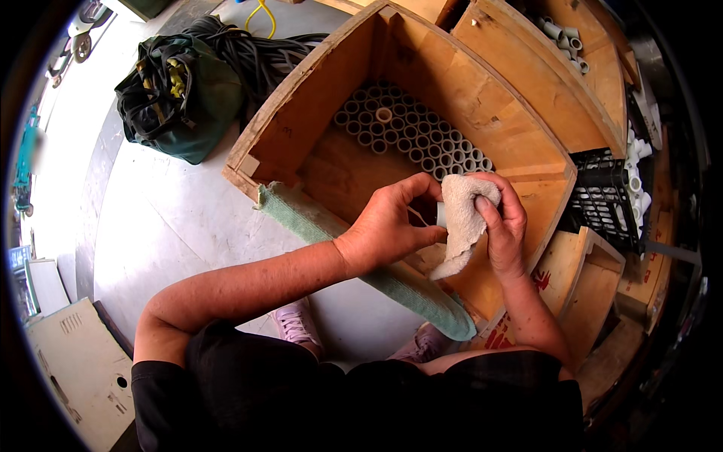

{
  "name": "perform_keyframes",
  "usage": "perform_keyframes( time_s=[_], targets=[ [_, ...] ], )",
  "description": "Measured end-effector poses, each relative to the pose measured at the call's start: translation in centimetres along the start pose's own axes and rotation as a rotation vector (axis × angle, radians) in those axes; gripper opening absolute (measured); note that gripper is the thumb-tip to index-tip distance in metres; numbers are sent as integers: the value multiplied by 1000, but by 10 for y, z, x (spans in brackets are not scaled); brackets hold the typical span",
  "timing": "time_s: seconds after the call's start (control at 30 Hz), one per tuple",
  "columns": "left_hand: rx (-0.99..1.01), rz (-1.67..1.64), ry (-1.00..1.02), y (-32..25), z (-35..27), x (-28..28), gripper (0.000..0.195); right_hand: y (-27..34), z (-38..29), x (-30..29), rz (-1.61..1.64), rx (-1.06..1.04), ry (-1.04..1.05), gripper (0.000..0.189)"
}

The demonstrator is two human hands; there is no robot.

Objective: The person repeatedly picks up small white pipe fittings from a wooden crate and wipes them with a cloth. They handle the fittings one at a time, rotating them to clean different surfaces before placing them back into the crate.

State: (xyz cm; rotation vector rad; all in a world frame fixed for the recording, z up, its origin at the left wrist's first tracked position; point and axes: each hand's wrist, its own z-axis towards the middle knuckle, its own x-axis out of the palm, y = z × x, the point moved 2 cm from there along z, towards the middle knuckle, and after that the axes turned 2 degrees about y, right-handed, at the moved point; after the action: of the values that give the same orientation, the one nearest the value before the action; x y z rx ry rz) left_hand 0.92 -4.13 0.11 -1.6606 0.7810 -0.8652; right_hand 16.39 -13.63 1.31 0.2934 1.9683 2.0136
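Note:
My left hand (387,223) grips a short pale-grey plastic pipe fitting (441,214) between thumb and fingers. A beige terry cloth (466,209) is pinched in my right hand (505,217), pressed against the fitting's right end and hiding most of it. One corner of the cloth hangs down. Both hands are over the near side of a wooden box (491,65). On its floor, similar grey fittings (404,144) stand upright in packed rows, open ends up. One beige ring-shaped piece (384,115) sits among them.
Green fabric padding (316,225) covers the box's near edge. A dark green bag (209,107) and coiled black hose or cable (226,45) lie left. To the right are a black plastic crate (601,198) of white fittings and more wooden boxes (536,85).

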Motion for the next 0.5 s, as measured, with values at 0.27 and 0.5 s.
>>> perform_keyframes(
  time_s=[0.27, 0.5],
  targets=[
    [32, -275, 92, 0, 3, -6, 36, -29, -3, -9, 10, 159, -29, 28],
    [-39, -345, -83, 3, 5, -13, 29, -18, -3, -6, -161, 93, 110, 29]
  ],
)
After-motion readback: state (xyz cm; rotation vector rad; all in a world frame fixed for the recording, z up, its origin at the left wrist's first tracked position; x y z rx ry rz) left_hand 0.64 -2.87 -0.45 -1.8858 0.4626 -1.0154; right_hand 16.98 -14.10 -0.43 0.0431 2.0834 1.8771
